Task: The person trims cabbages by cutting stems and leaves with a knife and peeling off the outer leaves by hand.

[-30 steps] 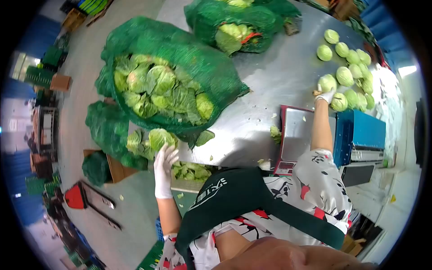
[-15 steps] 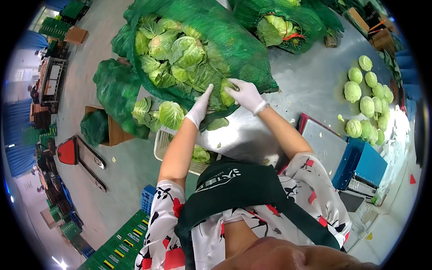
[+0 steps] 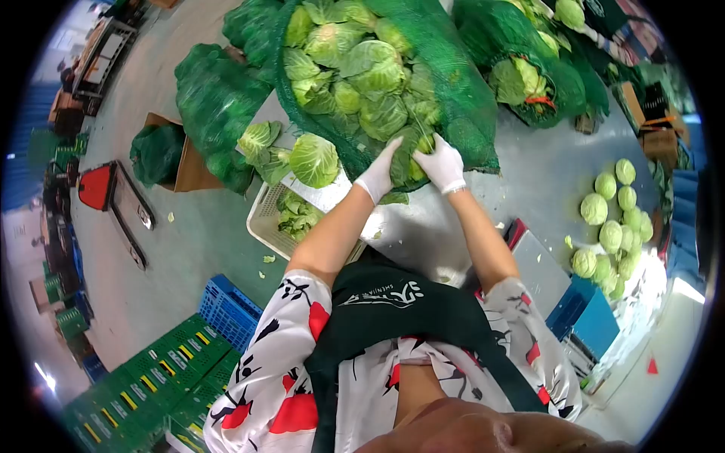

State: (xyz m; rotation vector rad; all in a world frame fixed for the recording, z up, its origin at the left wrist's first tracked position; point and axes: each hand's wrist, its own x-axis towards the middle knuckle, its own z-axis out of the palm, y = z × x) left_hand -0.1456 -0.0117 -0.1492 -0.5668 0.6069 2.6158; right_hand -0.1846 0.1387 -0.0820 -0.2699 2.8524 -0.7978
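Observation:
A large green mesh bag [image 3: 472,113] lies on the metal table with its mouth open, full of leafy cabbages [image 3: 370,64]. At the near edge of the mouth, a cabbage [image 3: 411,155] with loose dark outer leaves sits between my two white-gloved hands. My left hand [image 3: 383,172] presses its fingers along the left side of it. My right hand [image 3: 442,166] grips the right side, thumb and fingers closed on the leaves. Part of this cabbage is hidden by leaves and hands. Two leafy cabbages [image 3: 314,160] lie left of my left hand.
Several trimmed cabbages [image 3: 610,236] sit at the table's right. Another mesh bag [image 3: 483,34] stands behind, near a person's arm. A white basket [image 3: 260,219] with leaves is below the left edge. A blue box [image 3: 593,317], green crates [image 3: 143,377] and a pallet jack [image 3: 98,185] surround me.
The view has shifted, so the bag and table appear farther right and lower. Both hands stay at the cabbage by the bag's mouth, now closer together, with the dark leaves raised between them.

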